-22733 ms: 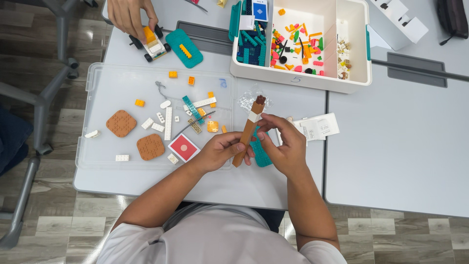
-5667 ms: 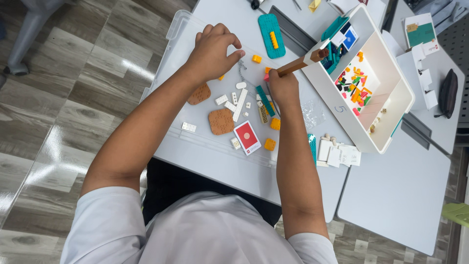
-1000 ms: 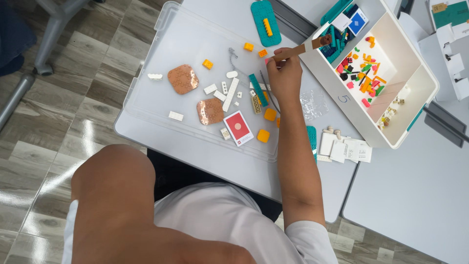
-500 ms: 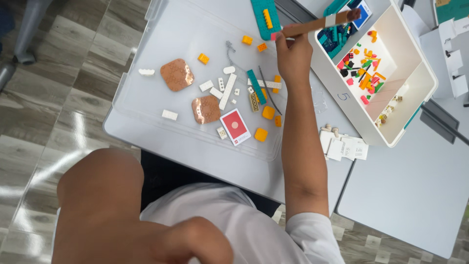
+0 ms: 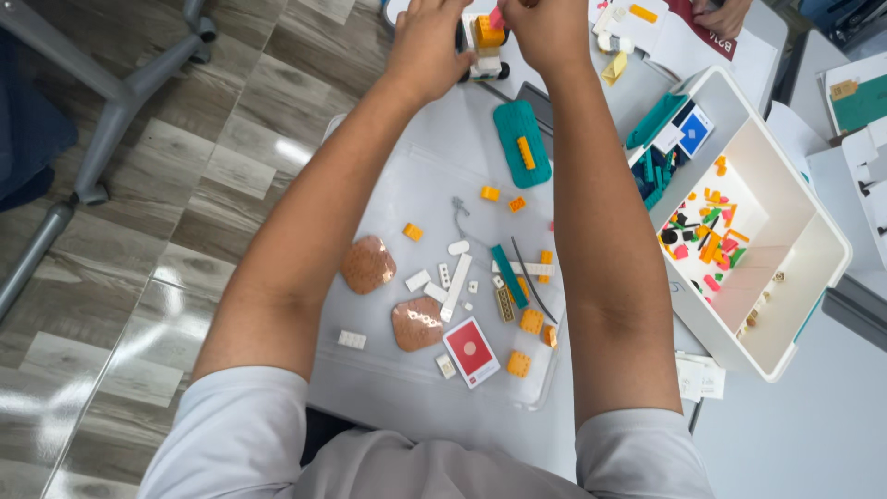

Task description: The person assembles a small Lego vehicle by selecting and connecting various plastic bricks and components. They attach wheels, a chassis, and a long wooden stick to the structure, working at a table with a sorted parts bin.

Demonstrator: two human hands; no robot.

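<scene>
Both my arms stretch to the far side of the table. My left hand point(image 5: 427, 44) grips the left side of a small yellow and white brick vehicle point(image 5: 484, 48) with black wheels. My right hand point(image 5: 547, 28) is closed just right of it, its fingertips pinching a small pink piece point(image 5: 497, 17) at the top of the vehicle. The top edge of the view cuts off part of both hands. A teal plate point(image 5: 520, 143) with an orange brick on it lies just nearer than the vehicle.
A clear tray point(image 5: 388, 379) holds loose white and orange bricks, two brown rounded plates point(image 5: 368, 264) and a red card point(image 5: 470, 350). A white bin point(image 5: 804, 277) of coloured pieces stands at the right. Another person's hand point(image 5: 722, 13) rests on a booklet far right. Chair legs point(image 5: 111, 102) stand at the left.
My left arm has come forward from my lap. My right hand has left the bin's edge, and the brown stick it held is out of sight. Both hands now meet at the vehicle.
</scene>
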